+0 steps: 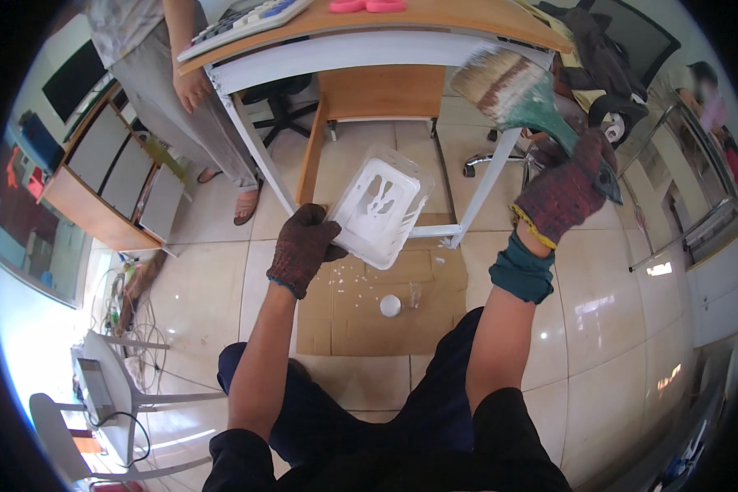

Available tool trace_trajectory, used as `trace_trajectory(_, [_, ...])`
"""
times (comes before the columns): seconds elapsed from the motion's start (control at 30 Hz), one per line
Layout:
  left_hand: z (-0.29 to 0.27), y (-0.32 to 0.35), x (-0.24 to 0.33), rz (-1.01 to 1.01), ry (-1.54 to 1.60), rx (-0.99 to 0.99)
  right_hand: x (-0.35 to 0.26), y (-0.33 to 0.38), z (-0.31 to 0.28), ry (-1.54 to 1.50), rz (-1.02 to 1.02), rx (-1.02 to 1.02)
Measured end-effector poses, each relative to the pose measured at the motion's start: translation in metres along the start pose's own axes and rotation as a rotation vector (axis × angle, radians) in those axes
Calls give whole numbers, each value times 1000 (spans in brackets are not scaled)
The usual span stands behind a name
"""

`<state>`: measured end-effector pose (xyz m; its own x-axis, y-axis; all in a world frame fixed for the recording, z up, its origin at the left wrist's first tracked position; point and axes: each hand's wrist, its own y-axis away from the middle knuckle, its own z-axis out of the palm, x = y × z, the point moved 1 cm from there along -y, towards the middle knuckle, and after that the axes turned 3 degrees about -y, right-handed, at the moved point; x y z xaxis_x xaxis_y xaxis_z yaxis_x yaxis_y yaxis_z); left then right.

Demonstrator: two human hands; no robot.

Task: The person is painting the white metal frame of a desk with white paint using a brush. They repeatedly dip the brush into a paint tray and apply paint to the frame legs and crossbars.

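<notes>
My left hand, in a dark knitted glove, grips the lower left edge of a clear plastic tub with white paint smeared inside. My right hand, gloved the same way, is wrapped round the green handle of a wide paintbrush. The brush is raised to the right, its bristles pointing up and left against the white metal frame of a desk. Whether the bristles touch the frame I cannot tell. Above the frame lies the desk's wooden top.
A spotted cardboard sheet lies below, holding a small white round lid or cup. A person stands at the far left by the desk. White chairs and loose cables are at left, an office chair at right.
</notes>
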<state>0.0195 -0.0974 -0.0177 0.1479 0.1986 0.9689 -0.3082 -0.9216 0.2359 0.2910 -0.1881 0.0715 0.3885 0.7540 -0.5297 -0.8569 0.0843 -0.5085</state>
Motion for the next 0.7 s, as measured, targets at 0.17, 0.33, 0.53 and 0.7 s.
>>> trace_trajectory(0.17, [-4,-1,1,-9,-45,0,-6,9,5,-135,141,-78])
trace_trajectory(0.33, [-3,0,-5,21,0,5,-2,2,13,26,49,-95])
trace_trajectory(0.53, [-2,1,-2,34,-80,-1,-5,-19,-19,-110,68,14])
trace_trajectory(0.7, [-2,-4,-9,15,-10,-37,0,-8,4,-31,63,-21])
